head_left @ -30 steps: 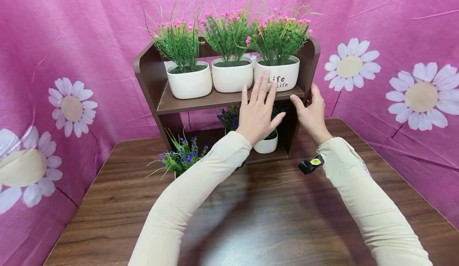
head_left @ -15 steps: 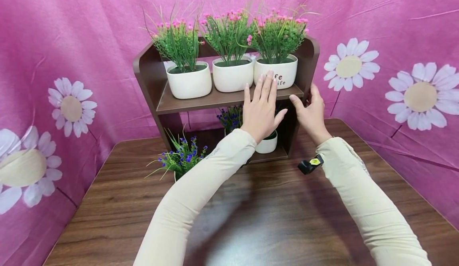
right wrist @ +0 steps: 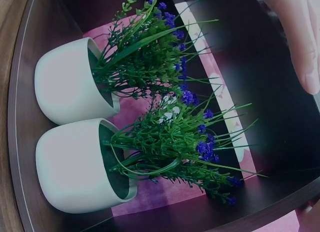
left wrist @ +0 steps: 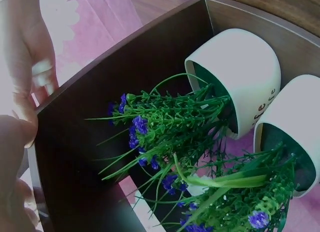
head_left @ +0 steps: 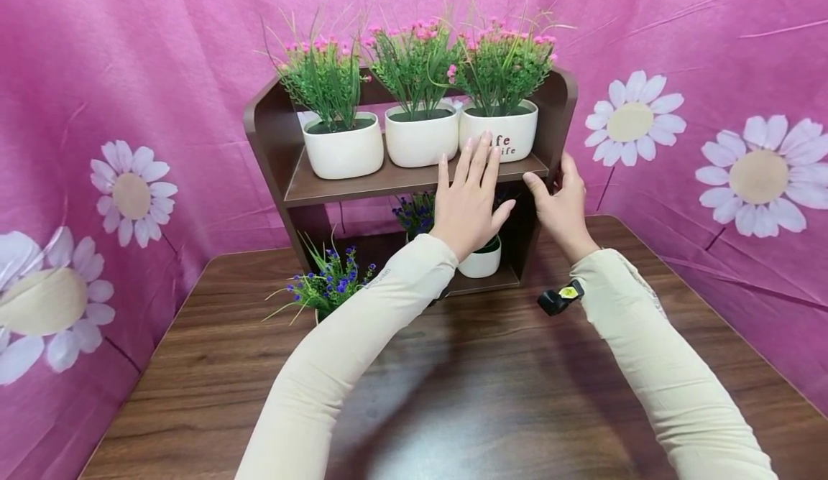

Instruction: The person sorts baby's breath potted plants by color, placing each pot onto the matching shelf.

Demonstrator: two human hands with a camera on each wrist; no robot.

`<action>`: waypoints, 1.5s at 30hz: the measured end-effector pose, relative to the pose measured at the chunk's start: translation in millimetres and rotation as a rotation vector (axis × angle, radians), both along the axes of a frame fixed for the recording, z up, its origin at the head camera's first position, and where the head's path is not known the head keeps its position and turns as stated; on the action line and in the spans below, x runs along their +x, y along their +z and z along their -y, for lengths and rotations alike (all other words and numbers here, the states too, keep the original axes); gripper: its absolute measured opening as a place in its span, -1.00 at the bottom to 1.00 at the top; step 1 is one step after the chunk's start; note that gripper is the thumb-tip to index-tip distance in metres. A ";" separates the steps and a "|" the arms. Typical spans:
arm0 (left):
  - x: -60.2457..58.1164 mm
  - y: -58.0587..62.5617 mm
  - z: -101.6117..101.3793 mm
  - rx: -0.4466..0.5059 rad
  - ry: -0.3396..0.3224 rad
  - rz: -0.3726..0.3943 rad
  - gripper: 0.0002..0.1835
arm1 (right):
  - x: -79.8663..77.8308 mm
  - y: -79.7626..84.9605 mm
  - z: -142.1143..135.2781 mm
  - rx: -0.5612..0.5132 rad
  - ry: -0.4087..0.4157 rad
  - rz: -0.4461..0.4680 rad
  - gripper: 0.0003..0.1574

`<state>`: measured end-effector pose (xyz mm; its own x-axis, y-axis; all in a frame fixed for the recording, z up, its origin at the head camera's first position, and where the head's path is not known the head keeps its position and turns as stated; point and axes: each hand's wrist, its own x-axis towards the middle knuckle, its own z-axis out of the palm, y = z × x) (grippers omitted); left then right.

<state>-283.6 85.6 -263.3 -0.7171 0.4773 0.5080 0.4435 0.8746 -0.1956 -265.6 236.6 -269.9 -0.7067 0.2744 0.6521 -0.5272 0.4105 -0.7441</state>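
In the head view, my left hand (head_left: pixel 468 203) has straight, slightly spread fingers over the front of the right-hand white flowerpot (head_left: pixel 511 131), covering part of its lettering. This pot holds pink artificial flowers and stands upright on the upper board of a brown two-tier shelf (head_left: pixel 349 191). My right hand (head_left: pixel 563 203) grips the shelf's right side panel (head_left: pixel 563 106), thumb at the front edge and fingers around the outside. In the left wrist view, the right hand (left wrist: pixel 32 51) shows beyond that panel. In the right wrist view, my left hand (right wrist: pixel 295 41) shows above the lower compartment.
A middle pot (head_left: pixel 420 135) and a left pot (head_left: pixel 343 149), both with pink flowers, share the upper board. Two white pots with blue flowers, one nearer (right wrist: pixel 70 164) and one farther (right wrist: pixel 72 81), stand below. Another blue-flowered plant (head_left: pixel 330 279) is partly behind my left forearm.
The right-hand pot has shifted slightly back and left, with my left hand moving a little right against it. Over the last half second little moves. My right hand stays on the shelf.
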 end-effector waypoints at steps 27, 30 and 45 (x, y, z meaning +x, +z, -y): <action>23.7 12.7 95.2 0.335 -0.244 0.122 -0.06 | -0.2 0.6 -1.0 -0.025 -0.006 0.027 -0.37; 28.7 7.4 113.7 0.368 -0.253 0.134 -0.06 | -0.6 1.0 -1.1 -0.026 -0.004 0.022 -0.38; 67.8 -21.0 207.8 0.521 -0.162 0.164 0.02 | 0.2 0.0 0.9 -0.019 0.002 0.014 -0.38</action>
<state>-215.8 -122.1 -284.3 -0.7447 0.3042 0.5940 0.5684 0.7556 0.3256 -265.4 235.7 -269.9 -0.7162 0.2853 0.6369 -0.5176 0.3949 -0.7590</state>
